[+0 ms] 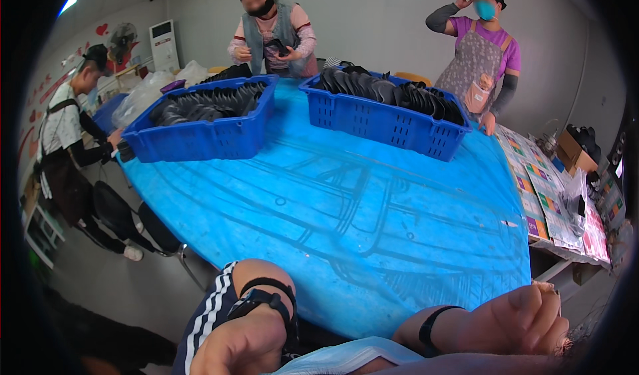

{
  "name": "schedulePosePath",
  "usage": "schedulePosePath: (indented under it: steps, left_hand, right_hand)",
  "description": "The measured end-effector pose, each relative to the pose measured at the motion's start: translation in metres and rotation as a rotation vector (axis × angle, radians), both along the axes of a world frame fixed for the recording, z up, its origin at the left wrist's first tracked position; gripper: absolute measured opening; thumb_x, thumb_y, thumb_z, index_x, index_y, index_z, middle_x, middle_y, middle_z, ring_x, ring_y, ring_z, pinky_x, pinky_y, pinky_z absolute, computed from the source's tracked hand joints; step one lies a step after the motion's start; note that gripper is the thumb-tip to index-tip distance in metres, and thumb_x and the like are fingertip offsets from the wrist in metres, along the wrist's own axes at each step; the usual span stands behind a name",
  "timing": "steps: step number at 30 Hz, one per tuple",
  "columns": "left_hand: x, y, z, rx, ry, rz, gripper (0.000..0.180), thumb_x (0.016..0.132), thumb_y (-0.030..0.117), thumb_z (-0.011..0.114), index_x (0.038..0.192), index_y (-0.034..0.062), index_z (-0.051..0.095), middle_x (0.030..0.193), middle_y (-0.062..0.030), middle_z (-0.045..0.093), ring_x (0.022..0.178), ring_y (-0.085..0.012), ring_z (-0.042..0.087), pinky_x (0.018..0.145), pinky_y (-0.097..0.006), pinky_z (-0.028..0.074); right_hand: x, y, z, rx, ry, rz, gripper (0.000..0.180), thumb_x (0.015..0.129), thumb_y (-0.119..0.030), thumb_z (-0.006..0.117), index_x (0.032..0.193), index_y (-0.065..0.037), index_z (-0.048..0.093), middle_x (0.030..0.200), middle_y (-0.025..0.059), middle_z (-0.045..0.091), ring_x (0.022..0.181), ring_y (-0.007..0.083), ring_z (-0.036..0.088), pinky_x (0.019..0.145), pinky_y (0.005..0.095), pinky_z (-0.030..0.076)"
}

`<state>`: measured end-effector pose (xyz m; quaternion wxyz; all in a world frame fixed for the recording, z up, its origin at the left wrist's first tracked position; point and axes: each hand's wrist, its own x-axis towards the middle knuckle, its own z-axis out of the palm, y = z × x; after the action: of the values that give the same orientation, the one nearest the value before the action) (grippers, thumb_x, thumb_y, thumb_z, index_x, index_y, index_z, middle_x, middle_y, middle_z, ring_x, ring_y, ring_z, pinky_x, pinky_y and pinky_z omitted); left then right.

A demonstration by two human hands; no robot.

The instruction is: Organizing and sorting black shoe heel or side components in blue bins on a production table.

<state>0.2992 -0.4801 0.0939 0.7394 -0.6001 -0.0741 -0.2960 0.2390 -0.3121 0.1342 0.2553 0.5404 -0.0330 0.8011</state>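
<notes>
Two blue crates [203,132] hold black pieces; left hand [243,345] empty, right hand [526,322] curled, grip unclear.

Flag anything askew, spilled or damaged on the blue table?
Nothing spilled or broken. The two blue crates sit angled to each other rather than squared, both heaped with dark pieces. The table top looks scuffed with faint line marks.
</notes>
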Motion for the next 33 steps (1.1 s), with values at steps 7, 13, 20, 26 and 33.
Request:
schedulePosePath:
  steps: [7,13,20,26,33]
  left_hand:
    - [0.002,-0.001,0.001,-0.020,-0.015,-0.016,0.013,0.078,-0.002,0.051,0.090,-0.0037,0.054,0.078,-0.0031,0.055,0.077,-0.0124,0.053,0.068,-0.021,0.046]
    - [0.000,-0.002,0.000,0.023,-0.004,0.015,0.014,0.077,-0.003,0.052,0.091,-0.0039,0.054,0.079,-0.0034,0.055,0.079,-0.0127,0.053,0.069,-0.021,0.046]
    - [0.001,-0.003,0.000,0.010,-0.009,0.010,0.016,0.076,-0.004,0.053,0.091,-0.0033,0.055,0.079,-0.0034,0.056,0.080,-0.0131,0.053,0.069,-0.021,0.046]
    - [-0.022,-0.014,0.012,-0.234,0.183,0.241,0.030,0.088,0.006,0.041,0.116,-0.0044,0.044,0.120,-0.0113,0.047,0.112,-0.0187,0.043,0.093,-0.029,0.036]
    - [0.001,-0.003,-0.002,-0.001,-0.036,-0.023,0.009,0.077,-0.004,0.053,0.085,-0.0038,0.057,0.075,-0.0043,0.056,0.075,-0.0128,0.054,0.067,-0.020,0.046]
  right_hand:
    - [-0.016,0.022,-0.010,0.489,0.207,-0.124,0.042,0.086,-0.037,0.049,0.115,-0.006,0.050,0.093,0.0045,0.050,0.096,0.0214,0.047,0.100,0.0371,0.025]
    - [-0.024,0.018,-0.025,0.305,0.292,-0.033,0.032,0.084,-0.033,0.054,0.101,-0.007,0.056,0.094,0.0096,0.050,0.096,0.0243,0.047,0.098,0.0393,0.025]
    - [-0.004,0.006,-0.009,0.249,0.145,-0.216,0.015,0.086,-0.023,0.043,0.096,-0.013,0.039,0.088,0.0054,0.045,0.092,0.0214,0.044,0.087,0.0395,0.026]
    - [-0.002,0.000,-0.010,0.095,0.069,-0.300,0.011,0.085,-0.012,0.043,0.078,-0.018,0.039,0.078,-0.0013,0.043,0.079,0.0176,0.044,0.075,0.0378,0.032]
    - [-0.002,0.004,-0.008,0.138,0.024,-0.279,0.011,0.086,-0.015,0.042,0.076,-0.017,0.039,0.076,-0.0018,0.043,0.079,0.0168,0.043,0.073,0.0360,0.030]
